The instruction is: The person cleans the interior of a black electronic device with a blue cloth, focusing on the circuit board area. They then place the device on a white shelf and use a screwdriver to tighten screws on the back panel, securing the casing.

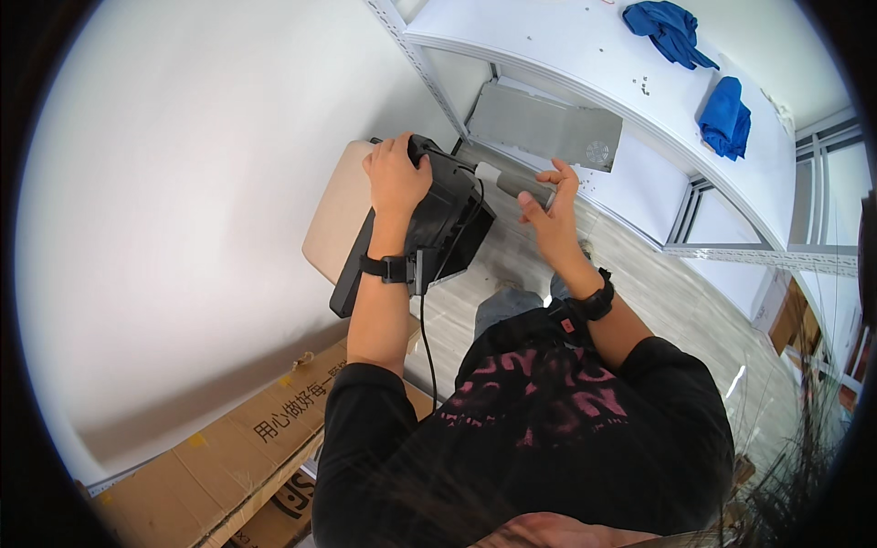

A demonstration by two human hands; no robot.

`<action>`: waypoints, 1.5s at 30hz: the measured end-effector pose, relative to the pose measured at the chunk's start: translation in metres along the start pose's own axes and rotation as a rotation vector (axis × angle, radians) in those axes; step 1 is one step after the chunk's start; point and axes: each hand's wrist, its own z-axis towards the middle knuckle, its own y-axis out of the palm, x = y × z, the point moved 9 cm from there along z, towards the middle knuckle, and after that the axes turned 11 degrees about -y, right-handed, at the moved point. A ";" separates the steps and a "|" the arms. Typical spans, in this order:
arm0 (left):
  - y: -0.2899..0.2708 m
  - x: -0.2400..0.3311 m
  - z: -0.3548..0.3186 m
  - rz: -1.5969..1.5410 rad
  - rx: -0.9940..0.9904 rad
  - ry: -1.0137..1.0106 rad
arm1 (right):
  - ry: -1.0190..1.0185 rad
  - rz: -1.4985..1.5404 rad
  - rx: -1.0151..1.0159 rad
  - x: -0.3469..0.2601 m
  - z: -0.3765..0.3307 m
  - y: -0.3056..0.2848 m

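Note:
A bulky black plastic casing (438,210) stands near the white wall, with a beige panel (333,205) behind its left side. My left hand (399,178) lies over its far upper edge, fingers bent round that edge. To the right, my right hand (554,208) has its thumb and fingers around the end of a grey, stick-like tool with a white tip (516,186). What kind of tool it is does not show clearly. The tip points at the casing, close to a black cable (477,192) that hangs along it. Each wrist wears a black strap.
White shelving (585,55) fills the far right, with two crumpled blue cloths (724,119) on top. A grey metal panel (548,126) leans on its lower level. Long cardboard boxes (228,438) lie along the wall at lower left. Another cable (426,356) runs down from my left wrist.

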 end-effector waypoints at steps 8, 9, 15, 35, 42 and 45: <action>0.000 -0.004 0.000 0.007 0.064 0.038 | 0.143 -0.068 -0.061 0.003 -0.001 0.002; 0.000 -0.004 0.000 0.009 0.068 0.042 | 0.038 -0.069 -0.029 -0.002 0.001 0.002; -0.002 -0.002 -0.002 0.008 0.066 0.037 | 0.037 -0.204 -0.049 -0.004 0.000 0.000; -0.002 -0.006 0.001 -0.026 0.038 0.032 | -0.062 -0.178 -0.014 -0.012 0.013 -0.027; 0.004 -0.005 0.004 -0.045 0.034 0.098 | 0.315 0.308 0.233 0.019 0.012 -0.114; -0.003 0.015 0.007 -0.048 0.041 0.066 | 0.368 0.409 0.208 0.008 0.012 -0.157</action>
